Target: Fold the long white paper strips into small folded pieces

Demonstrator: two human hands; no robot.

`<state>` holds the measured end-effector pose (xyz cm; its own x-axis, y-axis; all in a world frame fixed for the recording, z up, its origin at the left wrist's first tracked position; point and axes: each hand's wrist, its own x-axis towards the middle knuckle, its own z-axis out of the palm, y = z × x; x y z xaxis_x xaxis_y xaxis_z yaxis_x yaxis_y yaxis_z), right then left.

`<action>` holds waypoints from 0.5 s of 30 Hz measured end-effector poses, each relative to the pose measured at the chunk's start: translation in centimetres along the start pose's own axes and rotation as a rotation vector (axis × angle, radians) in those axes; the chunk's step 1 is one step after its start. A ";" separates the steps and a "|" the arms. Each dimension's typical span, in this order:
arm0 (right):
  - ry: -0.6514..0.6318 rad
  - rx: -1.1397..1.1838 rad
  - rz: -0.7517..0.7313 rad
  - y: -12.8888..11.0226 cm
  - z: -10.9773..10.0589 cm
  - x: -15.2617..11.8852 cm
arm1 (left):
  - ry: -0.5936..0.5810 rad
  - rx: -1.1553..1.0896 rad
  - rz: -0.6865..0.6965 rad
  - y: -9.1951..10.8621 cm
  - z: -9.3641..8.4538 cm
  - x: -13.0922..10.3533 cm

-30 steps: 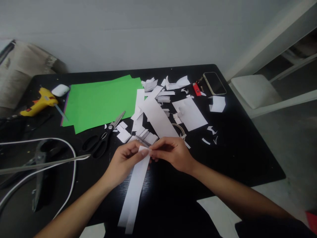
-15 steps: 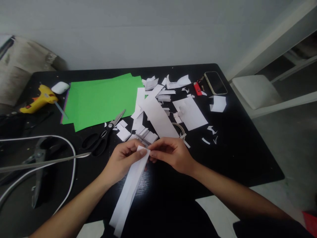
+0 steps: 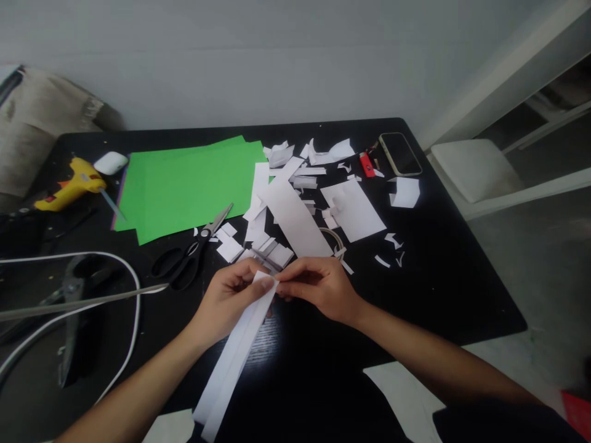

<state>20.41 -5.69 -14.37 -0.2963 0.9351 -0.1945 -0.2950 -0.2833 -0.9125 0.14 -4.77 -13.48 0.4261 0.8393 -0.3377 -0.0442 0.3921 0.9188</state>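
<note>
A long white paper strip (image 3: 237,354), creased along its length, hangs down toward my lap from between my hands. My left hand (image 3: 233,295) grips its upper end, the thumb lying flat on top. At the strip's top right corner my right hand (image 3: 323,288) pinches the edge between thumb and fingers. Just beyond my fingers lie small white paper pieces (image 3: 277,255) and a wider paper strip (image 3: 298,218). Black-handled scissors (image 3: 196,249) rest to the left of my left hand, blades slightly apart.
Green sheets (image 3: 189,184) lie at the back left beside a yellow glue gun (image 3: 76,184) and a white case (image 3: 111,163). A white cable (image 3: 133,264) loops at left. Paper scraps, a white sheet (image 3: 355,209), a red lighter (image 3: 367,165) and a phone (image 3: 400,154) occupy the back right.
The strip's lower end has swung slightly left. Both hands keep their hold at its top with hardly any movement, and the whole view has shifted a little.
</note>
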 end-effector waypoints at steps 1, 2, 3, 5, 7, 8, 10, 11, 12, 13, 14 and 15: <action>0.000 -0.003 -0.003 0.0 0.0 0.0 | 0.001 -0.008 0.002 0.0 0.0 0.0; 0.000 -0.004 -0.005 0.0 0.0 0.0 | 0.001 -0.016 0.002 0.0 0.1 0.0; 0.001 -0.004 -0.007 0.0 0.0 0.0 | 0.001 -0.023 0.001 0.1 0.1 0.0; 0.001 -0.001 -0.004 -0.1 0.0 0.0 | -0.004 -0.035 -0.004 0.1 0.2 0.0; 0.001 0.006 0.002 -0.1 0.0 0.0 | -0.006 -0.041 -0.008 0.0 0.1 0.0; 0.000 0.010 0.005 -0.1 0.0 0.0 | -0.006 -0.042 -0.006 0.0 0.1 0.1; -0.002 0.014 0.005 -0.1 -0.1 0.0 | -0.008 -0.041 0.005 0.0 0.1 0.1; -0.004 0.012 0.003 -0.1 -0.1 0.0 | -0.012 -0.038 0.014 0.0 0.1 0.1; -0.006 0.009 0.001 -0.1 -0.1 0.0 | -0.018 -0.035 0.024 0.0 0.1 0.2; -0.008 0.008 0.001 -0.1 -0.1 0.0 | -0.024 -0.032 0.033 0.1 0.1 0.2; -0.010 0.007 0.003 -0.1 -0.1 0.0 | -0.029 -0.028 0.041 0.1 0.0 0.2; -0.013 0.008 0.003 -0.1 -0.1 0.0 | -0.030 -0.024 0.049 0.2 0.0 0.2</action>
<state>20.56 -5.66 -14.36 -0.3088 0.9314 -0.1929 -0.3014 -0.2881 -0.9089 0.21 -4.58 -13.39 0.4501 0.8460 -0.2860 -0.0869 0.3602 0.9288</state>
